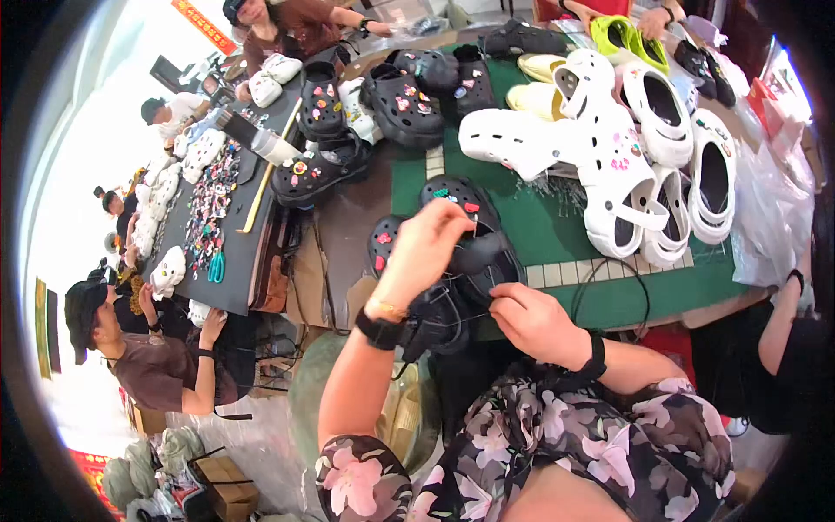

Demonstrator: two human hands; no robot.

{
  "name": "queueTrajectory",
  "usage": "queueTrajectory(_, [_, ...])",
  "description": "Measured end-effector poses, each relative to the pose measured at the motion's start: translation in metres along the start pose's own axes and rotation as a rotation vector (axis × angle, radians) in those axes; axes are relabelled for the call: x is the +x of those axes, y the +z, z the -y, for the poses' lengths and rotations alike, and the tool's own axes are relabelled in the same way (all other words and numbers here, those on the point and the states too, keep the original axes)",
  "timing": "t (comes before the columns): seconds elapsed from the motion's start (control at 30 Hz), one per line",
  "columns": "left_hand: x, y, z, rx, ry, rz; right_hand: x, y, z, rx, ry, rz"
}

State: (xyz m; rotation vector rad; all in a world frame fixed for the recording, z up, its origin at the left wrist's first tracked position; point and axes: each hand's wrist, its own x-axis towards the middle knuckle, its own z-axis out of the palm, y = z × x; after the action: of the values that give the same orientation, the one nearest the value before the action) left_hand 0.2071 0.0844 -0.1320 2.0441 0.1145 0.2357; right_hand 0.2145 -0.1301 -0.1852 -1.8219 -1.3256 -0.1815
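Observation:
In front of me lies a pair of black clogs with coloured charms, heels toward me. My left hand (426,248) reaches over the right black clog (489,261), its fingers pinched above the upper by the strap. What they hold is too small to tell. Beside it, the left black clog (437,317) is partly covered by my left hand and wrist. My right hand (541,324) is closed at the right clog's heel edge, thumb and forefinger together. A thin pale line runs near these fingertips; I cannot make out what it is.
White clogs (600,148) are heaped on the green table (557,226) at right. More black clogs (404,113) stand beyond my hands. A black cord (639,287) loops near the table edge. Left, a dark table (235,278) holds small charms and teal scissors (217,266). Several people work around.

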Motion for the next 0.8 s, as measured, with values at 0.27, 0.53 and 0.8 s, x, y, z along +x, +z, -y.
queueTrajectory(0.27, [0.025,0.013,0.023,0.298,-0.016,0.133,0.009,0.011,-0.012,-0.055,0.001,-0.073])
queueTrajectory(0.53, [0.026,0.019,0.037,0.145,0.053,0.094,0.009,0.023,-0.029,-0.062,0.007,-0.070])
queueTrajectory(0.8, [0.025,0.020,0.028,-0.008,0.082,0.098,0.009,0.021,-0.030,-0.055,-0.014,-0.073])
